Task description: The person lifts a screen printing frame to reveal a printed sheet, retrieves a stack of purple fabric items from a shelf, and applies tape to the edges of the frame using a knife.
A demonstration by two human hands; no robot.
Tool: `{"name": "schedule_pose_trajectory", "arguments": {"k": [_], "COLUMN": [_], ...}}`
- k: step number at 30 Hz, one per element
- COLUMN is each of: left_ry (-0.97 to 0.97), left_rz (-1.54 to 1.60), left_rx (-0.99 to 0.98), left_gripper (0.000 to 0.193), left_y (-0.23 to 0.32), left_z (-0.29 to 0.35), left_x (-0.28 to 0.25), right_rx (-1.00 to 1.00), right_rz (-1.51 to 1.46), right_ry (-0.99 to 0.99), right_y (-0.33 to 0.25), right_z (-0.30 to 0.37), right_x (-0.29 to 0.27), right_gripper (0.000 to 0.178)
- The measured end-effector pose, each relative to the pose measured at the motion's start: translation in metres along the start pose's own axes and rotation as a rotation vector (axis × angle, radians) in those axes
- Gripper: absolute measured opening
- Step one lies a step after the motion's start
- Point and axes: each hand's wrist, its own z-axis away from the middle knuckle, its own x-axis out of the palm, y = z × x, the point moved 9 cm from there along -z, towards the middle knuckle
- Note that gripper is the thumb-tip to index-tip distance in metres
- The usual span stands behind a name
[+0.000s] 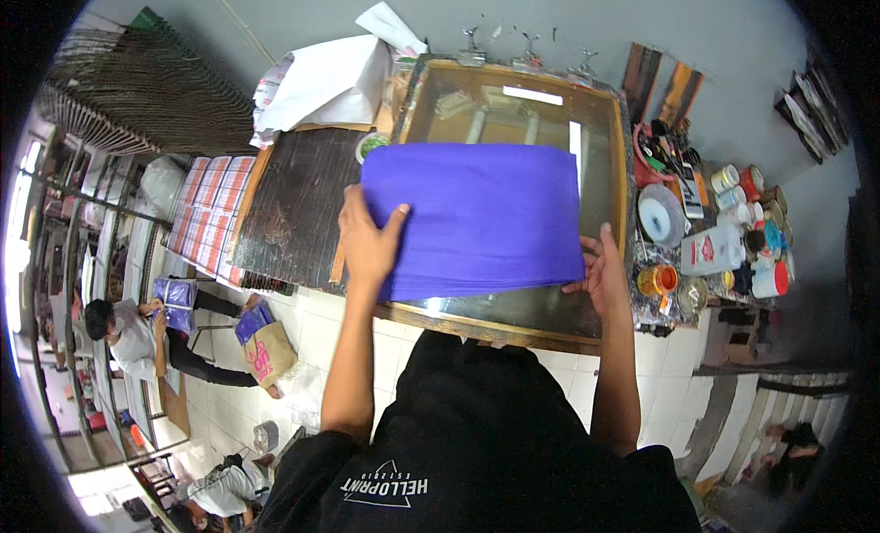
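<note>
A thick stack of purple fabric sheets (472, 217) lies in front of me, over the near part of a glass-topped, wood-framed printing table (600, 327). At its left edge is my left hand (367, 240), thumb on top of the cloth and the other fingers along the side. My right hand (603, 272) meets the lower right edge with its fingertips, thumb raised off the cloth. The stack sits between both hands, its layers showing along the near edge. Fingertips of the left hand are partly hidden by the fabric.
Metal hinge clamps (528, 52) line the table's far edge. Paint tubs (658, 279) and jars crowd the right side. On the left are a dark wooden board (298, 203), white paper (335, 79) and a rack (151, 84). A seated person (137, 336) handles a purple bundle at far left.
</note>
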Motion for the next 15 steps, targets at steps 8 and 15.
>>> {"name": "schedule_pose_trajectory", "arguments": {"k": [8,15], "left_ry": [-0.489,0.007], "left_rz": [0.927,1.189], "left_rx": [-0.618,-0.653], "left_gripper": [0.062,0.066], "left_y": [-0.128,-0.208], "left_z": [0.031,0.113], "left_x": [0.024,-0.101], "right_rx": [-0.465,-0.552], "right_rz": [0.757,0.969], "right_ry": [-0.17,-0.654], "right_y": [0.003,0.001], "right_z": [-0.028,0.016], "right_x": [0.094,0.289], "right_gripper": [0.05,0.053]}}
